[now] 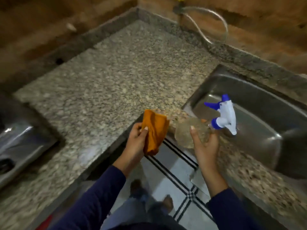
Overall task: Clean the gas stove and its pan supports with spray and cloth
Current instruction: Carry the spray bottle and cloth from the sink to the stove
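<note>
At the left edge of the frame, what looks like the steel stove (20, 143) sits on the granite surface (103, 77), untouched. Lower centre, the left hand (137, 138) pinches a folded orange cloth (156, 130), ready to wipe. Right of it, the right hand (204, 146) holds the spray bottle (223, 120), fingers curled around its clear body, beside the sink (249, 100).

Dim warm indoor light, heavy motion blur, wide-angle bending at edges, glare on steel sink (249, 90).
</note>
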`<action>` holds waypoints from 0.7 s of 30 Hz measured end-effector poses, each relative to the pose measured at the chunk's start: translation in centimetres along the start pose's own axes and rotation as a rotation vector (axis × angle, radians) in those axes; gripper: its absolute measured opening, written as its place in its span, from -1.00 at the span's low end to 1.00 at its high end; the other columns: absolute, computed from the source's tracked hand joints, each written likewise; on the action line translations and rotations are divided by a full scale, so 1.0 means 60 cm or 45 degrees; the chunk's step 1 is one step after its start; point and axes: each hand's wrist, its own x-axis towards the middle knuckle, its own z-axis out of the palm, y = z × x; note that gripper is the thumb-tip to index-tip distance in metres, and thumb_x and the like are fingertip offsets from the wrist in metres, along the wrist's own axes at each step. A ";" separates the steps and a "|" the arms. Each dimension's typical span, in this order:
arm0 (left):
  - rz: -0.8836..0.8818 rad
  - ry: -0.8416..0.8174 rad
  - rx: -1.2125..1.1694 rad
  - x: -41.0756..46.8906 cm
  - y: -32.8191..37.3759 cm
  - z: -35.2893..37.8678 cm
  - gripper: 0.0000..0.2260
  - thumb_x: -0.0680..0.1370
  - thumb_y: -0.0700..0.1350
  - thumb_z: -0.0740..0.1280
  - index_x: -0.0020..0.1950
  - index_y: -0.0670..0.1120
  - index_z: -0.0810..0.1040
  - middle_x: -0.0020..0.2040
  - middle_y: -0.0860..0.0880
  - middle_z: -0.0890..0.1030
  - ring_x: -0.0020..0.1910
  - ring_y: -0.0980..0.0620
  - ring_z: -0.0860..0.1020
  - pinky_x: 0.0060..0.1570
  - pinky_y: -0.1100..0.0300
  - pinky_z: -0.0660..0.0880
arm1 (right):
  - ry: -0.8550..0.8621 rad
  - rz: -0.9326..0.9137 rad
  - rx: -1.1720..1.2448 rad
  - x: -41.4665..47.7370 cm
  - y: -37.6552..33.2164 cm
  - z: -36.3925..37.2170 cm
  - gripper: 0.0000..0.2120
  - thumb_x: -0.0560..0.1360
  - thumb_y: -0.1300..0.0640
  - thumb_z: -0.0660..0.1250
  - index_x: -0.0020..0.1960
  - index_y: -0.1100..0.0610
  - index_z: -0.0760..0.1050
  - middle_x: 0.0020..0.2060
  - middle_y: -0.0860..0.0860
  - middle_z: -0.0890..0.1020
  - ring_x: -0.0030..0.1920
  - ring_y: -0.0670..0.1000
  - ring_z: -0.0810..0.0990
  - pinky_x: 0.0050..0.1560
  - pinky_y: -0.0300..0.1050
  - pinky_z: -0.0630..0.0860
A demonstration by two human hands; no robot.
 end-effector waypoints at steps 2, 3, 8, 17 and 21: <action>0.112 0.239 -0.034 -0.015 0.026 -0.094 -0.92 0.66 -0.08 0.23 0.10 -0.02 0.50 -0.03 -0.07 0.65 -0.14 0.05 0.66 -0.22 0.17 0.59 | -0.180 -0.030 -0.027 -0.009 -0.013 0.085 -0.47 0.44 -0.14 0.47 0.33 0.02 0.45 0.26 0.00 0.58 0.31 0.01 0.54 0.35 0.19 0.44; 0.141 0.329 -0.010 -0.020 0.036 -0.138 -0.93 0.66 -0.09 0.24 0.09 -0.02 0.50 -0.03 -0.07 0.65 -0.10 0.01 0.64 -0.15 0.13 0.58 | -0.254 -0.060 -0.039 -0.010 -0.020 0.126 -0.46 0.43 -0.18 0.47 0.31 0.02 0.46 0.24 0.02 0.59 0.29 0.03 0.55 0.33 0.21 0.44; 0.203 0.631 -0.023 -0.019 0.063 -0.319 -0.84 0.66 -0.09 0.24 0.23 -0.06 0.46 0.01 -0.04 0.63 -0.07 0.06 0.62 -0.14 0.17 0.55 | -0.544 -0.111 -0.076 -0.030 -0.038 0.324 -0.49 0.38 -0.27 0.46 0.19 0.01 0.52 0.12 0.04 0.63 0.19 0.06 0.60 0.25 0.19 0.50; 0.076 0.627 -0.100 0.113 0.064 -0.481 -0.81 0.66 -0.13 0.23 0.25 -0.14 0.45 0.01 -0.11 0.64 -0.11 0.01 0.61 -0.14 0.18 0.58 | -0.653 -0.202 -0.199 -0.041 -0.071 0.591 -0.66 0.43 -0.08 0.49 0.13 0.01 0.51 0.08 0.00 0.60 0.12 -0.01 0.59 0.21 0.08 0.55; 0.259 0.758 0.737 0.148 0.048 -0.498 -0.74 0.63 -0.12 0.21 0.32 -0.12 0.44 -0.01 -0.14 0.65 -0.07 -0.15 0.61 -0.13 0.02 0.51 | -0.595 -0.234 -0.308 -0.035 -0.055 0.644 -0.56 0.45 -0.10 0.46 0.27 -0.03 0.47 0.19 -0.05 0.49 0.19 -0.01 0.53 0.16 -0.02 0.56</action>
